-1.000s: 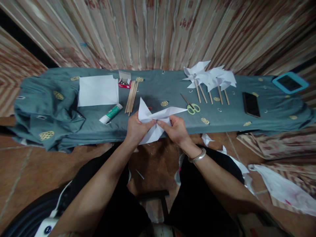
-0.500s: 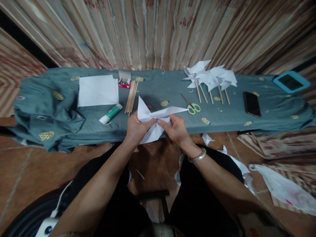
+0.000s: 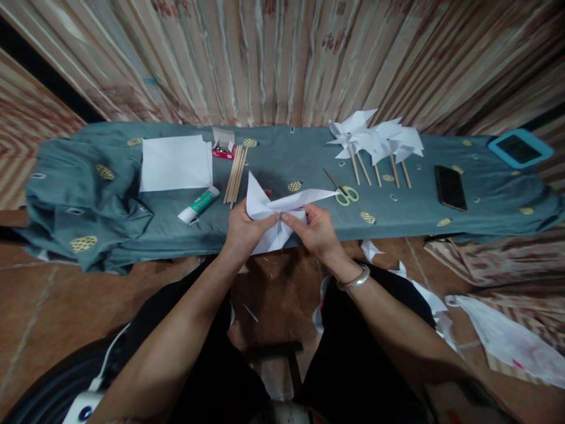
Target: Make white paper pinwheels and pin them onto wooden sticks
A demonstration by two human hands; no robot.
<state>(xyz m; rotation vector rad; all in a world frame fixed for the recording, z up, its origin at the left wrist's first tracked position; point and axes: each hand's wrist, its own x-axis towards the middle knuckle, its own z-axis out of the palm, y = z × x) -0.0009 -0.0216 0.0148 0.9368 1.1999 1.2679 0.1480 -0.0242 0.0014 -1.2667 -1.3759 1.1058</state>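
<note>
white paper (image 3: 273,215), folded into pointed flaps, sat pinched between both hands at the near edge of the bench (image 3: 282,162). the left hand (image 3: 243,228) had its grip closed on the paper's left side, thumb on top by the centre; the right hand (image 3: 314,229) was likewise closed on the right side, thumb and forefinger meeting the left thumb at the middle where the flaps gather. compared with a second before, almost nothing had shifted: the hands and the paper stayed put, only the long right flap tilted a touch, so the work looked held at pressing the points to the centre rather than moving on.

a silver bangle (image 3: 353,278) circled the right wrist. just beyond the paper lay a bundle of wooden sticks (image 3: 235,174), a green and white glue tube (image 3: 198,204) to their left, and a small red box of pins (image 3: 223,147) by a sheet of white paper (image 3: 176,163). to the right were green-handled scissors (image 3: 342,189), then finished pinwheels (image 3: 375,141) on sticks, a dark phone (image 3: 450,186) and a blue-cased tablet (image 3: 519,148). paper scraps (image 3: 371,248) littered the tiled floor (image 3: 53,300).
</note>
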